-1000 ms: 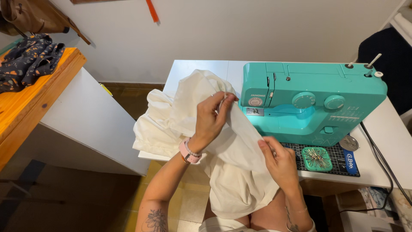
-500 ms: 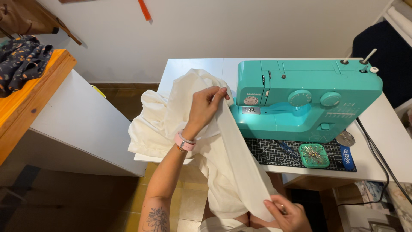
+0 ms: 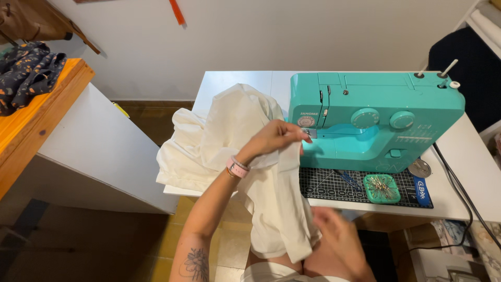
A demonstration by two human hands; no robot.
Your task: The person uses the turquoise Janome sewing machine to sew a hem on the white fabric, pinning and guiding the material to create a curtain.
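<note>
A cream fabric piece [image 3: 224, 136] lies bunched on the left part of the white table [image 3: 459, 156] and hangs over its front edge toward my lap. My left hand [image 3: 274, 137] pinches the fabric's upper edge right beside the needle area of the teal sewing machine [image 3: 373, 117]. A pink watch band is on that wrist. My right hand [image 3: 339, 237] is low, below the table edge, blurred, touching the hanging end of the fabric; its grip is unclear.
A black cutting mat [image 3: 334, 185] lies in front of the machine, with a green pin dish [image 3: 382, 188] and a round silver disc [image 3: 419, 168]. A cable [image 3: 459, 188] runs off the right side. A wooden shelf [image 3: 39, 117] with dark patterned cloth [image 3: 26, 78] stands at left.
My right hand dropped from the fabric near the table edge down toward my lap. My left hand moved the fabric edge right, closer to the machine's needle.
</note>
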